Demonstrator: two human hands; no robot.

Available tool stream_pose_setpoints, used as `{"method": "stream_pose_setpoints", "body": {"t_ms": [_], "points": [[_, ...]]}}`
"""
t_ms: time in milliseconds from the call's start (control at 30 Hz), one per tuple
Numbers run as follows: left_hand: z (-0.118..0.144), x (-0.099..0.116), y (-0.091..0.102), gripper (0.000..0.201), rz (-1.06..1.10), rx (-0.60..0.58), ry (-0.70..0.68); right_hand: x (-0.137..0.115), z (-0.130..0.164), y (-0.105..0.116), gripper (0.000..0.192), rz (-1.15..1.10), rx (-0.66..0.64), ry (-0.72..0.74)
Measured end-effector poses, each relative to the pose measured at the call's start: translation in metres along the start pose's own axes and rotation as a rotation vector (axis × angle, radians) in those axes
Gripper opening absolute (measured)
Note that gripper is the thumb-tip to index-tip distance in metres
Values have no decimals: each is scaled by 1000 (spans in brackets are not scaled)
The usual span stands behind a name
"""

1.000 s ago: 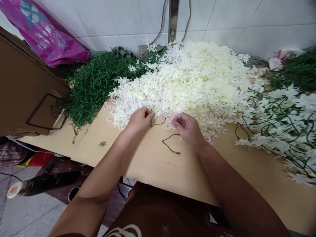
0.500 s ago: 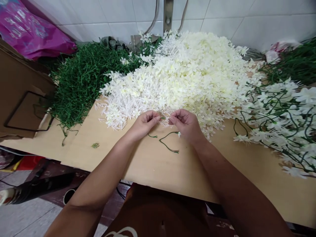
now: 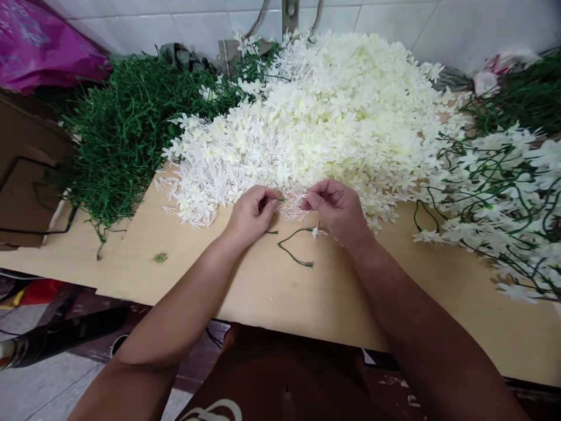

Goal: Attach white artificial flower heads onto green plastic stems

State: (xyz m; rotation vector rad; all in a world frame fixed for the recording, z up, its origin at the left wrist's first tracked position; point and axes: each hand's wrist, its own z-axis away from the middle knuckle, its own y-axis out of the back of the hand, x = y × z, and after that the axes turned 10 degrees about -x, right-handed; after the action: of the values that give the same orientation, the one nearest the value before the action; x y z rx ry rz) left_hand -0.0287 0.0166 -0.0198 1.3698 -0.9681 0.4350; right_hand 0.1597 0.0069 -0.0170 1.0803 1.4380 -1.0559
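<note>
- Nearest me, the wooden tabletop (image 3: 307,304) lies bare under my forearms.
- A thin green stem (image 3: 294,251) with one white blossom (image 3: 314,231) on it trails on the table between my hands, below the fingertips.
- My left hand (image 3: 250,214) is curled nearly closed, thumb and forefinger pinching the stem's upper end.
- My right hand (image 3: 339,209) is likewise pinched shut on something small and pale; I cannot tell exactly what.
- Beyond my knuckles, touching them, spreads the heap of loose white flowers (image 3: 333,117).
- Far left is a pile of green stems (image 3: 118,134); right, finished flowered sprigs (image 3: 499,187).
</note>
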Motion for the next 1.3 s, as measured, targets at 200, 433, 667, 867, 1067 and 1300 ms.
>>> {"method": "stream_pose_setpoints", "body": {"t_ms": [200, 433, 667, 867, 1067, 1300], "points": [[3, -3, 7, 14, -150, -48, -83, -9, 0, 6, 22, -56, -8, 66], [-2, 2, 18, 13, -294, 1, -72, -11, -4, 20, 26, -130, 54, 106], [-15, 30, 4, 20, -506, -139, -129, -12, -3, 19, 26, -123, 39, 119], [-31, 43, -30, 22, -674, -216, -63, -16, -2, 18, 29, -66, 51, 101], [-31, 35, -20, 14, -405, -127, 6, -12, -1, 17, 21, 70, 17, 100], [-25, 23, -12, 17, -72, -42, 108, -4, 0, 11, 7, 260, -34, 127]]}}
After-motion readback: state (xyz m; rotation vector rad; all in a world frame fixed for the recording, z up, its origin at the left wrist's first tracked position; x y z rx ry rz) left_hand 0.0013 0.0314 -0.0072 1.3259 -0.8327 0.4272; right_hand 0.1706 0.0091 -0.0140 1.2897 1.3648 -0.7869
